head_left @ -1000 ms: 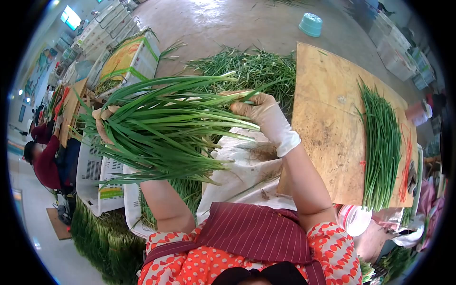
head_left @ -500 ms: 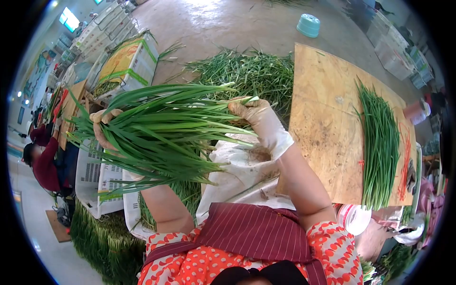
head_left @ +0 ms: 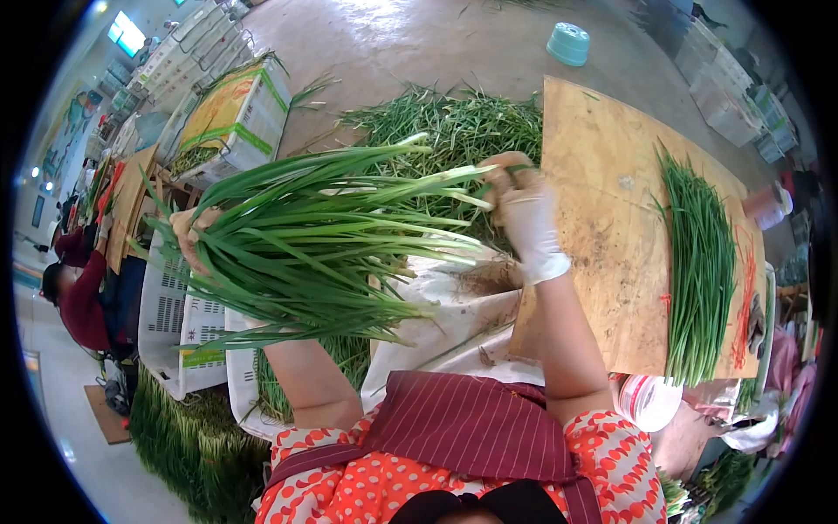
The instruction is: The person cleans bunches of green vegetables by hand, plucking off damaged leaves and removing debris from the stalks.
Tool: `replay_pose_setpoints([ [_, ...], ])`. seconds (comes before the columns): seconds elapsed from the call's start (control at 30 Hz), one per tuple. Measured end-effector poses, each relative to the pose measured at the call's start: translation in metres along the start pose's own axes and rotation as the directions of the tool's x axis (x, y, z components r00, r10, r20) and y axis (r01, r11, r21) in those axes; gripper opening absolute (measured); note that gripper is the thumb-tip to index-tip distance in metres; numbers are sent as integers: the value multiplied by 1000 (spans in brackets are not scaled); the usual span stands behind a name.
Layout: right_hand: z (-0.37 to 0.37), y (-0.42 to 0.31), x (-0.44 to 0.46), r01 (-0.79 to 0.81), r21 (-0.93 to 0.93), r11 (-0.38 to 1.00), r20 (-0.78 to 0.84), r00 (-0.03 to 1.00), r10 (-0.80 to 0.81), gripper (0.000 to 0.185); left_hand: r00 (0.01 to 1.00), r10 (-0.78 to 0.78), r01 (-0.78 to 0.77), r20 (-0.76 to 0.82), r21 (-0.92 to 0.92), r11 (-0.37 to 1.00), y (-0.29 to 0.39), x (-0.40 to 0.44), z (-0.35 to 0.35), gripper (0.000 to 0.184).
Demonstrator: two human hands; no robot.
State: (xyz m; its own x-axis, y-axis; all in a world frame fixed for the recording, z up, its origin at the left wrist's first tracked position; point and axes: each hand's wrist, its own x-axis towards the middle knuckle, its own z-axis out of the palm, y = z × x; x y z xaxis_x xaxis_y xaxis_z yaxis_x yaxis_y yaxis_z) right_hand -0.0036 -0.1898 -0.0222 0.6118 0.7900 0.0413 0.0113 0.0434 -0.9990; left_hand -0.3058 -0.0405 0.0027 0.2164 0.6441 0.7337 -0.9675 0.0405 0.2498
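Note:
A loose bunch of long green leafy stalks [head_left: 323,236] is spread sideways before me, pale stem ends pointing right. My gloved left hand [head_left: 197,234] is wrapped round its leafy end, partly covered by leaves. At the pale ends, my gloved right hand [head_left: 522,205] has its fingers bent together, with a bit of green leaf between them. Right of it lies a wooden board [head_left: 594,236] bearing a neat green bundle [head_left: 700,271] and red ties [head_left: 745,297].
Beyond the bunch, a heap of loose greens [head_left: 463,122] covers the floor. A teal tub [head_left: 568,44] stands farther back. White crates [head_left: 166,327] are at the left, near a person in dark red [head_left: 83,306]. A white bucket [head_left: 650,402] sits below the board.
My right hand has moved right, off the stem ends, and its fingers have turned upward. The bunch in my left hand has shifted slightly, with its pale ends more spread out.

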Motion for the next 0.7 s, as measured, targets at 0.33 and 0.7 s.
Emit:
replay_pose_setpoints([
  [0.33,-43,21,30,275,-433,858,83,961,-265,47,998,-63,64,9,-159,985,21,-6,-9,6],
  [0.7,-30,-8,9,30,-36,999,295,955,-18,15,998,-63,59,-19,-153,987,28,-9,-9,8],
])
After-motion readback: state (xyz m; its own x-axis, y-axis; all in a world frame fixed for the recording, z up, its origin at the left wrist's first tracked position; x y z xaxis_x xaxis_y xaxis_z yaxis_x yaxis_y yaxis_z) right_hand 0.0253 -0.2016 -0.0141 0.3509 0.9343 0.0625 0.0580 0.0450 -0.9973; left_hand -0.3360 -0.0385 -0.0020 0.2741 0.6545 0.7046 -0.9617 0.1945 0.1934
